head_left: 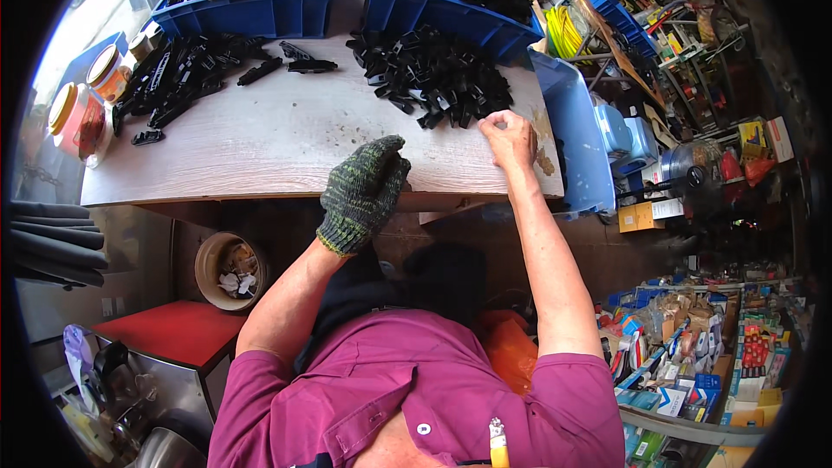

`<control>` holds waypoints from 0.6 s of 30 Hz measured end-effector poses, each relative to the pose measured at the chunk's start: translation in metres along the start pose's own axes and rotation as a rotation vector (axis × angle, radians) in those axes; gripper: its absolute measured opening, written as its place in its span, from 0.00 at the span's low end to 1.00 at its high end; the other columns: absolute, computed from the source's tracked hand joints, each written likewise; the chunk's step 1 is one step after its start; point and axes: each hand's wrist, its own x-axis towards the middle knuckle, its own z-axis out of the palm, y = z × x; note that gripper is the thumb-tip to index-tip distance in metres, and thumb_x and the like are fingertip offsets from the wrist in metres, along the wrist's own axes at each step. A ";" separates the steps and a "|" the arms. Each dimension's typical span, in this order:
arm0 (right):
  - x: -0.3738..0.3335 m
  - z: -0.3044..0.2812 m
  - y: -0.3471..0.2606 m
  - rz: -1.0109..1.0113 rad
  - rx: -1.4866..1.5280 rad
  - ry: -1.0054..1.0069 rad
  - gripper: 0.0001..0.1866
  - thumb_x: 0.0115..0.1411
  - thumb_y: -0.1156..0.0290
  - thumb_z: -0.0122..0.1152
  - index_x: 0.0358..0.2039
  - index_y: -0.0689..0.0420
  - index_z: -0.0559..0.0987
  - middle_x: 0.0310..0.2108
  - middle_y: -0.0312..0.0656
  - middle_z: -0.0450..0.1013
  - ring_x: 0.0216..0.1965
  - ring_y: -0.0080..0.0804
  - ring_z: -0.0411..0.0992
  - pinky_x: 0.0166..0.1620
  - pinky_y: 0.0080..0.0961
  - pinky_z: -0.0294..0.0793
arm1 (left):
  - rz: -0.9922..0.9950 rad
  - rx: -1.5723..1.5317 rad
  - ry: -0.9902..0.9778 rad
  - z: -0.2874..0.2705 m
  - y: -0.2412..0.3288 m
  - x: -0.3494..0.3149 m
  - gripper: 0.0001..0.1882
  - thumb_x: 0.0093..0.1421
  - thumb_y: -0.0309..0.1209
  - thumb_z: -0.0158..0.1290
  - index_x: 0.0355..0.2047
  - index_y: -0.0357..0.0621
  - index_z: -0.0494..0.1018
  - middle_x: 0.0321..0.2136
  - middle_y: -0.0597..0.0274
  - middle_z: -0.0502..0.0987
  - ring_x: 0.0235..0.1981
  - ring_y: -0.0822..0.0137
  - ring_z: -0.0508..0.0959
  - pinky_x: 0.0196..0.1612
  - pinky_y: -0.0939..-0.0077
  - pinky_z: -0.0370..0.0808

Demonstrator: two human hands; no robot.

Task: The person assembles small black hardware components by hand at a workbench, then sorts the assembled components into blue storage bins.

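My left hand (pixel 365 189), in a dark green knitted glove, is curled closed over the table's front edge; whatever its fingers may hold is hidden. Bare and pinched together, the fingers of my right hand (pixel 510 140) are at the lower right rim of a heap of small black plastic parts (pixel 438 74). I cannot make out anything between those fingertips. To the left lies a second heap of longer black plastic pieces (pixel 178 74), with a few loose pieces (pixel 310 66) beside it. Both heaps rest on the pale wood-grain table (pixel 260 139).
Two blue crates (pixel 247 16) (pixel 446 21) full of black parts stand at the back. Lidded jars (pixel 78 121) line the left edge. A light-blue bin (pixel 576 130) adjoins the right side. Below are a waste bucket (pixel 208 270) and a red-topped cabinet (pixel 165 329); stocked shelves fill the right.
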 end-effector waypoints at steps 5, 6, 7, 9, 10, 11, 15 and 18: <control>0.001 0.000 -0.009 0.052 0.017 -0.119 0.12 0.53 0.54 0.66 0.32 0.47 0.85 0.20 0.40 0.79 0.20 0.36 0.77 0.38 0.34 0.76 | 0.009 0.019 0.009 0.001 -0.004 0.000 0.14 0.61 0.25 0.59 0.48 0.39 0.78 0.40 0.48 0.82 0.39 0.53 0.83 0.42 0.66 0.78; 0.001 0.000 -0.007 0.053 0.016 -0.117 0.12 0.53 0.54 0.66 0.32 0.47 0.85 0.20 0.40 0.79 0.20 0.36 0.77 0.38 0.34 0.76 | 0.026 0.000 0.019 0.003 -0.006 0.000 0.14 0.61 0.27 0.59 0.47 0.40 0.78 0.39 0.47 0.81 0.39 0.50 0.83 0.41 0.64 0.78; 0.001 0.000 -0.003 0.048 0.060 -0.102 0.11 0.53 0.57 0.68 0.32 0.50 0.85 0.20 0.39 0.77 0.17 0.32 0.74 0.28 0.29 0.75 | 0.041 -0.018 0.030 0.004 -0.007 0.000 0.14 0.60 0.29 0.60 0.46 0.41 0.78 0.39 0.47 0.81 0.39 0.48 0.82 0.41 0.61 0.79; 0.001 -0.004 0.007 0.045 0.103 -0.085 0.11 0.53 0.60 0.71 0.32 0.54 0.84 0.20 0.38 0.75 0.15 0.28 0.72 0.17 0.25 0.74 | 0.013 -0.044 0.006 0.007 -0.005 0.002 0.14 0.61 0.30 0.59 0.46 0.41 0.78 0.39 0.47 0.81 0.39 0.48 0.82 0.41 0.61 0.79; 0.002 -0.011 0.020 0.113 0.226 -0.108 0.12 0.55 0.61 0.70 0.33 0.55 0.84 0.20 0.37 0.73 0.14 0.26 0.70 0.16 0.25 0.73 | -0.014 -0.071 -0.019 0.010 -0.003 0.004 0.14 0.61 0.31 0.59 0.46 0.40 0.78 0.39 0.46 0.81 0.40 0.48 0.82 0.42 0.61 0.79; 0.001 -0.018 0.026 0.177 0.348 -0.137 0.12 0.56 0.62 0.70 0.34 0.57 0.83 0.19 0.36 0.72 0.13 0.25 0.69 0.16 0.24 0.73 | -0.016 -0.070 -0.016 0.014 -0.003 0.005 0.14 0.61 0.31 0.59 0.46 0.40 0.78 0.39 0.46 0.81 0.40 0.48 0.82 0.42 0.61 0.79; -0.015 -0.057 0.050 0.332 0.686 -0.171 0.11 0.60 0.65 0.67 0.34 0.60 0.79 0.15 0.31 0.65 0.11 0.20 0.64 0.20 0.25 0.77 | -0.009 -0.142 -0.078 0.049 -0.007 0.014 0.14 0.62 0.27 0.59 0.48 0.38 0.78 0.41 0.53 0.82 0.41 0.66 0.82 0.44 0.73 0.78; -0.030 -0.070 0.063 0.274 0.905 -0.285 0.11 0.59 0.65 0.67 0.33 0.60 0.79 0.12 0.31 0.64 0.10 0.21 0.63 0.21 0.29 0.80 | -0.103 -0.336 -0.200 0.078 -0.002 0.021 0.15 0.63 0.27 0.58 0.50 0.39 0.76 0.40 0.58 0.79 0.38 0.71 0.80 0.39 0.74 0.78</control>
